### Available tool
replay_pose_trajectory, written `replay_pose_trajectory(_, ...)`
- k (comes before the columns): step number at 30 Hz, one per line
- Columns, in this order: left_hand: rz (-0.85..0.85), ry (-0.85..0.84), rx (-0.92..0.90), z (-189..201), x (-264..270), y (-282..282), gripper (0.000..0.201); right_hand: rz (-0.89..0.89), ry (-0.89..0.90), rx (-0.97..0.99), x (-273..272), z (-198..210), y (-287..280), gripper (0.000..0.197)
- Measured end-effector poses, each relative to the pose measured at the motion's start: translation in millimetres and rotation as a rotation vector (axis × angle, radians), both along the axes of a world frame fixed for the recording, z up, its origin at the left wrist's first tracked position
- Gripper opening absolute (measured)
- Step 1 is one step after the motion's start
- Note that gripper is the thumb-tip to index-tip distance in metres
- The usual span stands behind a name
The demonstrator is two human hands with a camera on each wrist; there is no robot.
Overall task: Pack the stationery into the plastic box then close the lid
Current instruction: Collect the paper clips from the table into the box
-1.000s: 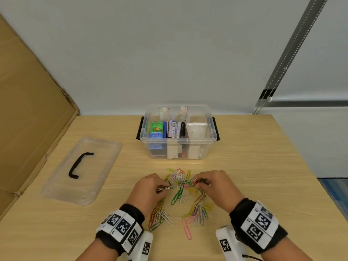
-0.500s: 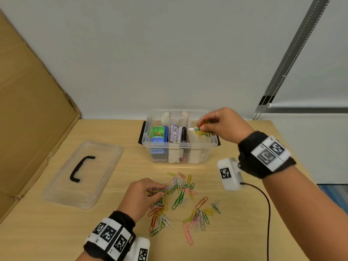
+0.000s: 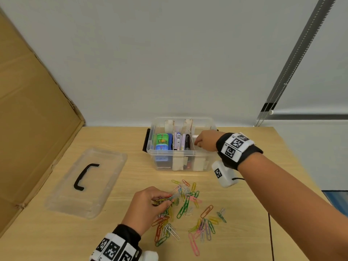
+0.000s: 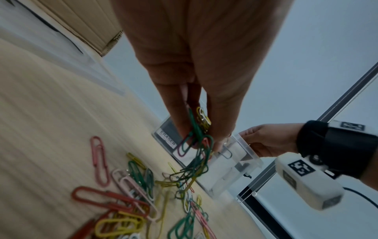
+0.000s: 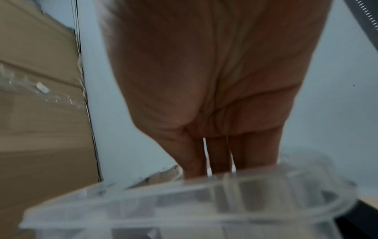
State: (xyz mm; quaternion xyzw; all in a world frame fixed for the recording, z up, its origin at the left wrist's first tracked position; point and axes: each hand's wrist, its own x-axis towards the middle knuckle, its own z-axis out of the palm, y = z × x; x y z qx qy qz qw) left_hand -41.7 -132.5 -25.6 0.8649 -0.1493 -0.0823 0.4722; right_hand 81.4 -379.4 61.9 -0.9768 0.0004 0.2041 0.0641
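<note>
The clear plastic box (image 3: 199,167) stands open at the back of the table, with an eraser and markers (image 3: 180,141) in its left and middle compartments. My right hand (image 3: 197,143) reaches down into the right compartment; in the right wrist view its fingers (image 5: 216,155) point straight down and their tips are hidden behind the box rim (image 5: 184,192). My left hand (image 3: 167,199) pinches a small bunch of paper clips (image 4: 197,129) over the scattered coloured paper clips (image 3: 190,210) on the table. The clear lid (image 3: 105,166), with a black handle, lies flat to the left.
A large cardboard sheet (image 3: 32,113) leans along the table's left side. A white wall is close behind the box. A black cable (image 3: 270,232) from my right wrist trails over the table's right part. Loose clips spread toward the front edge.
My right hand has gone from the clip pile up to the box and now dips into its right compartment. My left hand stays at the pile, gathering clips.
</note>
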Motion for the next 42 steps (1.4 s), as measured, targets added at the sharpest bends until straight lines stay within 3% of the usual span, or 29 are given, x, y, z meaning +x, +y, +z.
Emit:
replay_pose_trajectory(3,-0.001,-0.019,-0.004,5,0,-1,0.027,-0.03,-0.236,0.212,-30,4,-13,0.035)
replay_pose_trajectory(5,-0.004,-0.011,-0.038,14,0,-4,0.023,-0.076,-0.518,0.253,-55,-8,-25,0.033)
replay_pose_trajectory(7,-0.011,0.0,-0.092,30,2,-13,0.015,-0.1,-0.658,0.24,-79,-26,-35,0.035)
replay_pose_trajectory(15,-0.075,-0.188,-0.086,112,44,-78,0.019,-0.119,-0.69,0.307,-98,-69,-39,0.048)
replay_pose_trajectory(18,-0.047,-0.203,-0.142,124,64,-104,0.018,-0.11,-0.714,0.313,-99,-69,-40,0.048)
replay_pose_trajectory(21,-0.004,-0.245,-0.074,123,85,-129,0.019,-0.097,-0.723,0.319,-100,-69,-41,0.047)
replay_pose_trajectory(29,-0.128,-0.137,0.544,81,124,-170,0.022,-0.101,-0.719,0.342,-102,-70,-41,0.047)
replay_pose_trajectory(32,-0.175,-0.099,0.655,77,129,-175,0.02,-0.093,-0.718,0.342,-102,-70,-42,0.047)
replay_pose_trajectory(34,-0.195,-0.117,0.612,80,127,-172,0.025,-0.085,-0.712,0.334,-102,-69,-43,0.047)
replay_pose_trajectory(38,-0.141,-0.237,0.361,102,106,-148,0.027,-0.075,-0.664,0.431,-103,-69,-46,0.05)
replay_pose_trajectory(42,-0.088,-0.396,0.187,103,67,-96,0.023,-0.299,-0.675,0.531,-118,-85,-47,0.052)
